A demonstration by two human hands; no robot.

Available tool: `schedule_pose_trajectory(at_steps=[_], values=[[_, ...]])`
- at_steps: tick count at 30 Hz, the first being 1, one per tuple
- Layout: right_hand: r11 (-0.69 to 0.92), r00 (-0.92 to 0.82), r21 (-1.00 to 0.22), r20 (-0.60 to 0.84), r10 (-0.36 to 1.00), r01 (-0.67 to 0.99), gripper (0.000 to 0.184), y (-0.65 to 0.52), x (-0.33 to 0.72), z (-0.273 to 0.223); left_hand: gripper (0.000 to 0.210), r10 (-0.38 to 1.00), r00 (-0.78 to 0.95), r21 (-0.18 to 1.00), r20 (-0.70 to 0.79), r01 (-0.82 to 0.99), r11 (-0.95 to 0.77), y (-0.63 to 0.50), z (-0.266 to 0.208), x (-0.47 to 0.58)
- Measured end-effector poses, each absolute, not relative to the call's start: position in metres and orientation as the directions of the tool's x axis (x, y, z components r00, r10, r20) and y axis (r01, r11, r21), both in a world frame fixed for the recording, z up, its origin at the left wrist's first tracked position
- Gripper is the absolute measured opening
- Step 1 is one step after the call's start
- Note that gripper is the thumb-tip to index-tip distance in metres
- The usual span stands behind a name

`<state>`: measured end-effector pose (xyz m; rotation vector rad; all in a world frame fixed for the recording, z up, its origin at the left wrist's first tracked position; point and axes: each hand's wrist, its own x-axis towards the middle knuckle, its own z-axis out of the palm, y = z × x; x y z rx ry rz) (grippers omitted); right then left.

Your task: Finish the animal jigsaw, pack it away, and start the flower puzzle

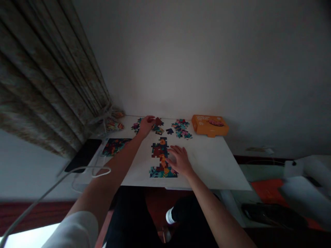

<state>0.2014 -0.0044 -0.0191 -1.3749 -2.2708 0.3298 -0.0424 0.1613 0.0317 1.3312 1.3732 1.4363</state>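
On the white table [204, 162], a partly joined jigsaw puzzle [162, 160] lies before me, with orange figures on dark blue and brown. My right hand [179, 161] rests at its right edge, fingers stretched and spread, palm down, nothing gripped. Farther back, my left hand [147, 126] reaches among loose pieces, its fingertips and thumb closed at the edge of a brown puzzle piece [158, 121]. Light-coloured puzzle pieces [158, 130] lie just below that piece. A single dark blue piece [170, 131] lies to the right. My left forearm partly covers a printed picture sheet [113, 146].
Colourful loose pieces [182, 129] form a pile beside an orange puzzle box [210, 125] at the back right. More pieces [136, 126] lie left of my left hand. A black flat device [84, 155], a white cable [100, 168] and a plastic bag [113, 124] occupy the left side.
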Motion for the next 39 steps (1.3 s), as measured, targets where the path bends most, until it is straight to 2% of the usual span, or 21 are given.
schedule_pose_trajectory(at_steps=[4,7,10,15,25,32,39], values=[[0.535,-0.498,-0.415,0.202,0.843,0.736,0.052,-0.006,0.203,-0.015,0.038,0.98,-0.128,0.989,0.149,0.0,-0.15,0.092,0.028,-0.05],[0.548,-0.529,-0.404,0.169,0.832,0.733,0.048,-0.006,0.202,-0.016,0.046,0.993,-0.11,0.998,0.048,-0.033,-0.052,0.042,0.021,-0.055],[0.549,-0.53,-0.394,0.166,0.831,0.737,0.047,-0.006,0.201,-0.017,0.044,0.995,-0.095,0.999,-0.043,0.01,0.044,0.006,0.016,-0.06],[0.552,-0.529,-0.387,0.174,0.831,0.739,0.044,-0.009,0.201,-0.015,0.025,0.997,-0.027,0.987,-0.069,0.143,0.072,-0.018,0.012,-0.061],[0.536,-0.518,-0.398,0.163,0.84,0.744,0.045,-0.011,0.199,-0.009,0.021,0.986,0.168,0.925,0.006,0.375,-0.069,-0.016,0.008,-0.049],[0.542,-0.521,-0.392,0.168,0.837,0.743,0.046,-0.011,0.199,-0.009,0.026,0.974,0.22,0.795,0.062,0.578,-0.181,-0.019,0.0,-0.049],[0.544,-0.525,-0.393,0.166,0.835,0.742,0.046,-0.011,0.199,-0.009,0.026,0.95,0.288,0.728,0.12,0.625,-0.281,-0.024,-0.001,-0.051]])
